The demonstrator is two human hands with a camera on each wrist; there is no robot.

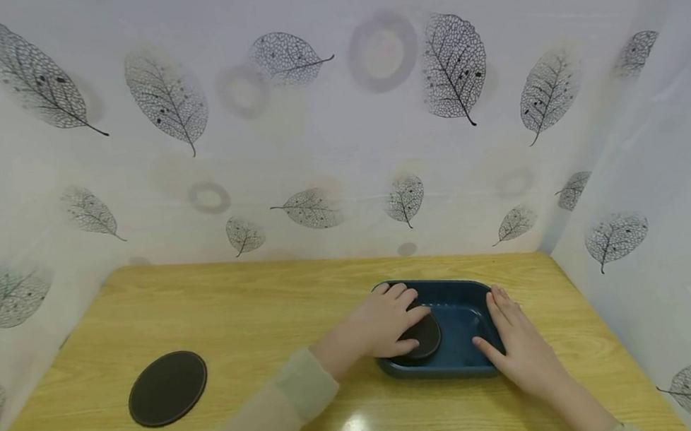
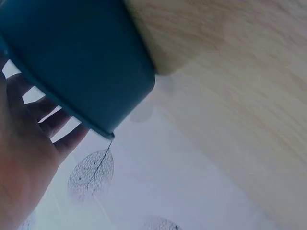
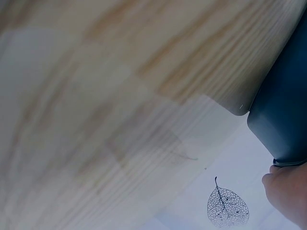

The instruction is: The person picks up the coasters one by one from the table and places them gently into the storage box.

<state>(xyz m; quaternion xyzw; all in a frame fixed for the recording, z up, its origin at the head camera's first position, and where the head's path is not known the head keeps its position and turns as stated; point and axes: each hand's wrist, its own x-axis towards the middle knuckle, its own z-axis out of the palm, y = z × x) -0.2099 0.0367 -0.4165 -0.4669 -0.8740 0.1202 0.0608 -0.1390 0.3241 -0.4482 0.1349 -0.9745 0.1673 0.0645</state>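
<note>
A dark blue baking dish (image 1: 461, 334) with rounded corners stands on the right half of the table. My left hand (image 1: 389, 321) reaches over its left rim and holds a black round coaster (image 1: 428, 337) inside the dish, thumb near the coaster's front and fingers spread toward its back. The hand covers the coaster's left part. On the dish's right side, my right hand (image 1: 523, 344) holds the rim, its thumb on the inner side and the other fingers extended along the edge. Both wrist views show the dish's outer wall (image 2: 81, 62), with the coaster hidden there.
Another black round coaster (image 1: 168, 388) lies flat on the left part of the wooden table (image 1: 253, 304). A pale cloth with a leaf print (image 1: 337, 145) hangs behind the table and along its sides.
</note>
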